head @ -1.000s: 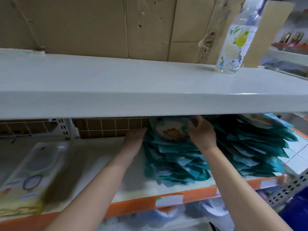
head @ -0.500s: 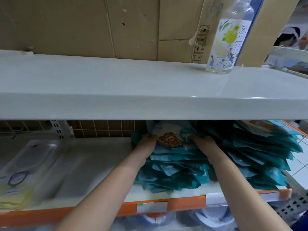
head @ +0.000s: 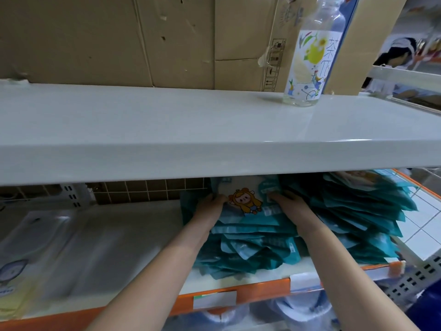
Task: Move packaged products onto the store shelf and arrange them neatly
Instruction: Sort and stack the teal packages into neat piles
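You have a stack of teal packets point(head: 248, 237) lying flat on the lower shelf point(head: 133, 254), toward its right half, edges fanned unevenly toward the orange front lip. The top packet point(head: 245, 199) shows a pale panel with a cartoon figure in yellow. Just right of that stack, a second, taller heap of teal packets point(head: 358, 216) leans rightward, reaching the shelf's right end.

Upper shelf point(head: 167, 125): white, glossy, reflecting light
Behind it: brown cardboard boxes point(head: 143, 39)
Back wall point(head: 148, 191): small brown tiles
Floor point(head: 424, 225): white tiles, far right
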